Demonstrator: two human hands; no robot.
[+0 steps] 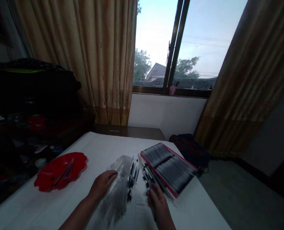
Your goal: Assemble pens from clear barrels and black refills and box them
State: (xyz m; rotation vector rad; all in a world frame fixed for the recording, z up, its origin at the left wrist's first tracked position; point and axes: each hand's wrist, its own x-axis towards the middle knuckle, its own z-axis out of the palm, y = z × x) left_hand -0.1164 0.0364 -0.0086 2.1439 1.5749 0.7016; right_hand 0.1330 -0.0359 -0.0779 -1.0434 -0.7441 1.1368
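My left hand (103, 183) is closed at the left edge of a heap of clear pen barrels (119, 195). A pale, clear tube slants right from its fingertips, blurred, seemingly a pen barrel. My right hand (158, 202) is closed around a slim pen, whose shaft runs down past the palm. Between the hands lie black pen caps (129, 195) and thin dark pen parts (136, 171). Beyond my right hand, more dark pen parts (145, 175) lie against a red-edged box (159, 172) filled with rows of clear pens with black ends.
On the table's (94, 147) left sits a red scalloped plate (80, 166) with a few clear tubes. Dark bags and clutter (36, 92) stand farther left. A dark bundle (192, 148) lies beyond the right corner, below the window (156, 38).
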